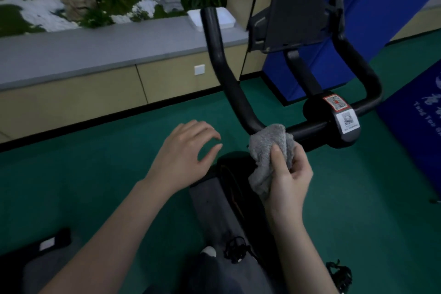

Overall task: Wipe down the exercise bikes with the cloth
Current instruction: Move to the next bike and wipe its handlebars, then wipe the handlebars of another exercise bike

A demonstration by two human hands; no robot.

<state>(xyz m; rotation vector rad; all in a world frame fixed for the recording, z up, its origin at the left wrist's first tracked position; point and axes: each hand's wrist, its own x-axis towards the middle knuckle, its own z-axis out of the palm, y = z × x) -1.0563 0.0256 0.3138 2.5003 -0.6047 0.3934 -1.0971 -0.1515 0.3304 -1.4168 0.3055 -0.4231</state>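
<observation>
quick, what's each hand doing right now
Left hand: open, fingers spread, holding nothing.
Right hand: grips the grey cloth against the handlebar.

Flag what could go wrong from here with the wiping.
The right hand only pinches the bunched cloth at the bend of the handlebar, so it may skim a narrow strip or slip free. The left hand hovers off the bike, so nothing steadies it. Wiping onward could rub the stickers.
</observation>
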